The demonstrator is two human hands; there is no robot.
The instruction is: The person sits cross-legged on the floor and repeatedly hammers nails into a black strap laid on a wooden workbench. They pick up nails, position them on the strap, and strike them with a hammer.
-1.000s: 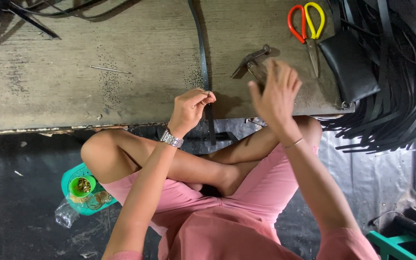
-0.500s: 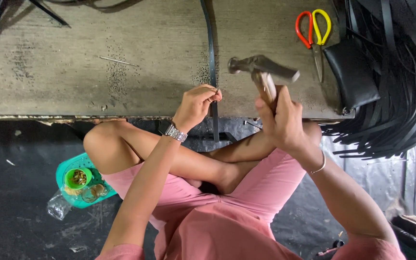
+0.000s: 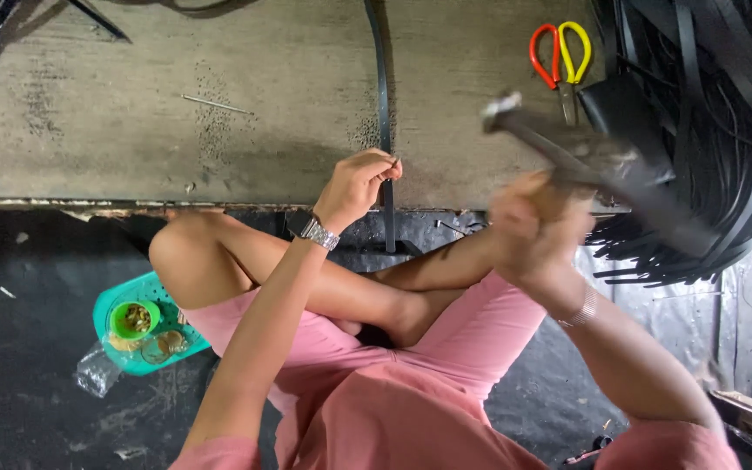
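Observation:
A narrow black strap point(image 3: 383, 96) runs across the worn wooden board point(image 3: 219, 104) and hangs over its near edge. My left hand point(image 3: 357, 184) pinches the strap at that edge, a metal watch on its wrist. My right hand point(image 3: 534, 228) grips the handle of a hammer point(image 3: 567, 152), which is raised above the board and blurred with motion, its head up and to the left of my hand. I sit cross-legged in pink shorts below the board.
Scissors point(image 3: 560, 54) with red and yellow handles lie at the board's far right, beside a big pile of black straps point(image 3: 707, 130). A thin nail point(image 3: 212, 104) lies on the board. A teal basket point(image 3: 141, 326) with small cups sits on the dark floor by my left knee.
My right hand took up the hammer from the board and has swung it up and to the right. My left hand has stayed pinching the strap.

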